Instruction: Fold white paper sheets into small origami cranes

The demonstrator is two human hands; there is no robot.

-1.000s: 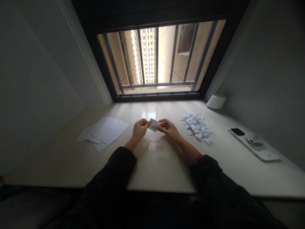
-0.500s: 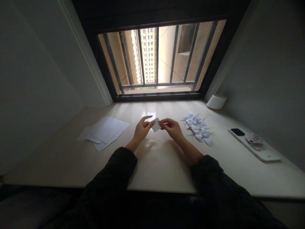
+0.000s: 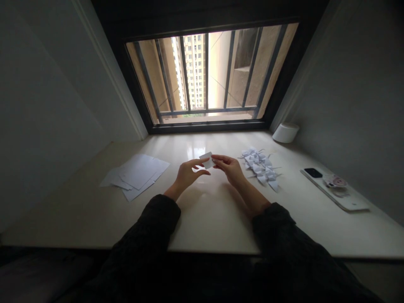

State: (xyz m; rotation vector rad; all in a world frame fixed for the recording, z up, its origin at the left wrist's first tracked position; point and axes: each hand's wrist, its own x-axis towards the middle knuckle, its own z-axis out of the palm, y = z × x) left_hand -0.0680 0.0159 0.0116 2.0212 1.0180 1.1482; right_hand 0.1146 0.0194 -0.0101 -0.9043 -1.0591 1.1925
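A small folded square of white paper (image 3: 207, 163) is held above the middle of the sill. My right hand (image 3: 229, 167) pinches its right side between thumb and fingers. On the other side, my left hand (image 3: 188, 173) has its index finger stretched against the paper's left part. Its thumb points toward the paper from lower down, apart from the finger, so the hand is open. To the right of my right hand lies a cluster of folded white paper figures (image 3: 260, 166) with thin pointed ends. The fine creases of the held piece are too small to make out.
Several loose white paper sheets (image 3: 139, 171) overlap at the left. A white phone (image 3: 339, 191) with a round grip lies at the right. One white rounded object (image 3: 285, 133) stands in the back right corner, near the barred window (image 3: 205, 75). The pale sill (image 3: 208, 227) ends at a front edge.
My left thumb has come off the paper and dropped below it, while the left index finger now meets it. The paper has tilted and moved slightly up. My right hand keeps its pinch.
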